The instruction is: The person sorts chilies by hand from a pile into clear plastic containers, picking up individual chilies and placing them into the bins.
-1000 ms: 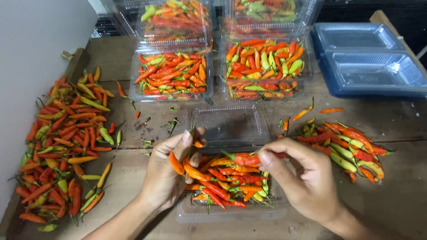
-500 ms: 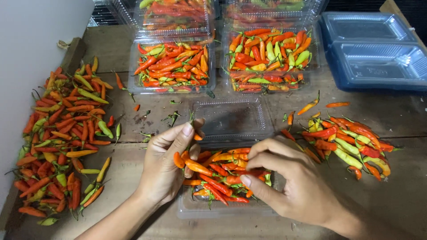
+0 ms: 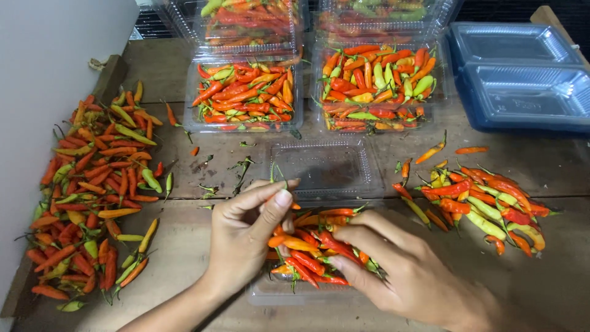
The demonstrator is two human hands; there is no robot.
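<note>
At centre of the wooden table [image 3: 184,246], head view: clear tray [image 3: 319,246] of red and orange chillies; left hand [image 3: 246,237] pinched a chilli stem [image 3: 276,184] between thumb and fingers; right hand [image 3: 399,270] lay over the tray, fingers pressing chillies; loose chilli heaps left [image 3: 92,184] and right [image 3: 485,197]; filled trays [image 3: 246,92] behind; blue trays [image 3: 522,74] far right.
</note>
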